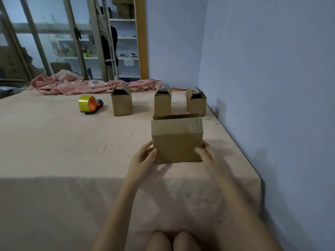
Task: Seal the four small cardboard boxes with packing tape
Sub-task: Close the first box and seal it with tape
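Observation:
A small cardboard box (177, 140) stands on the pink-covered surface (72, 151) in front of me, one flap folded over its top and a far flap sticking up behind. My left hand (145, 156) grips its left lower corner, thumb on the front face. My right hand (204, 153) grips the right lower corner the same way. Three more small boxes stand in a row further back, all with flaps up: left box (121, 104), middle box (162, 104), right box (196, 104). A tape dispenser (89, 104) with a yellow roll and orange hub lies left of them.
A crumpled pink cloth (76, 85) lies along the far edge. A blue wall (272, 87) runs close along the right side of the surface. Behind are metal frames and shelves (125, 38). My knees (174, 240) show at the bottom.

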`<action>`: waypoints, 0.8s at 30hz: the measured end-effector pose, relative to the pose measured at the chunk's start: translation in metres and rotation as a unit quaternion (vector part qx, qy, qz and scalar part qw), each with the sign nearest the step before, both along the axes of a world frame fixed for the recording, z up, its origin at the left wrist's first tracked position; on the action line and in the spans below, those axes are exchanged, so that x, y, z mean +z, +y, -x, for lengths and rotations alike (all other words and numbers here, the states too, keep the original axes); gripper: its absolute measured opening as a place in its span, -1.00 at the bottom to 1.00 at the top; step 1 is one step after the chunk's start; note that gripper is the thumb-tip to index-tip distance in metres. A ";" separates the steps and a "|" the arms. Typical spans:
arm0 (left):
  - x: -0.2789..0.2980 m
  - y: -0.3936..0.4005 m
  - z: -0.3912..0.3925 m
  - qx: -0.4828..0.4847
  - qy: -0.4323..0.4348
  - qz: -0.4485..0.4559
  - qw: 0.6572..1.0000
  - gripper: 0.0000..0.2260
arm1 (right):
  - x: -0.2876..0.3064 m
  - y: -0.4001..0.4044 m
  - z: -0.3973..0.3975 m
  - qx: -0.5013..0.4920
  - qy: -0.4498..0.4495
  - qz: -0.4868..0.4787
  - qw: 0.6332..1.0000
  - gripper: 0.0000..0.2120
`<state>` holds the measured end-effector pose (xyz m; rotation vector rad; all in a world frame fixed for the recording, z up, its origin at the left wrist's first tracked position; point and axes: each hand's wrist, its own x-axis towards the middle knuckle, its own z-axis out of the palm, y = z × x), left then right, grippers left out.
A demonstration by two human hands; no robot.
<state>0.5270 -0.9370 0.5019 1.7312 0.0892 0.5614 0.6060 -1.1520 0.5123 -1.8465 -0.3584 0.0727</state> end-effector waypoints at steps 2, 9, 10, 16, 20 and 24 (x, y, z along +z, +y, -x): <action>-0.002 0.000 -0.002 0.004 -0.002 0.003 1.000 -0.74 | 0.006 -0.001 -0.013 -0.019 0.072 -0.175 0.982 -0.62; -0.011 -0.005 0.003 -0.002 -0.027 0.004 1.000 -0.69 | 0.021 -0.001 -0.025 -0.053 0.015 -0.257 0.965 -0.75; -0.011 -0.004 0.002 -0.004 -0.028 0.002 1.000 -0.68 | 0.026 0.002 -0.027 -0.047 -0.005 -0.253 0.966 -0.71; -0.003 0.003 -0.004 0.007 -0.018 0.059 0.998 -0.64 | 0.048 0.021 -0.033 -0.002 -0.067 -0.205 0.976 -0.60; 0.014 0.008 -0.013 0.008 -0.026 0.065 0.998 -0.59 | 0.042 0.035 -0.024 -0.039 -0.068 -0.179 0.981 -0.71; 0.036 0.015 -0.027 -0.021 -0.080 0.096 0.992 -0.57 | 0.040 0.055 -0.016 -0.087 -0.121 -0.196 0.969 -0.75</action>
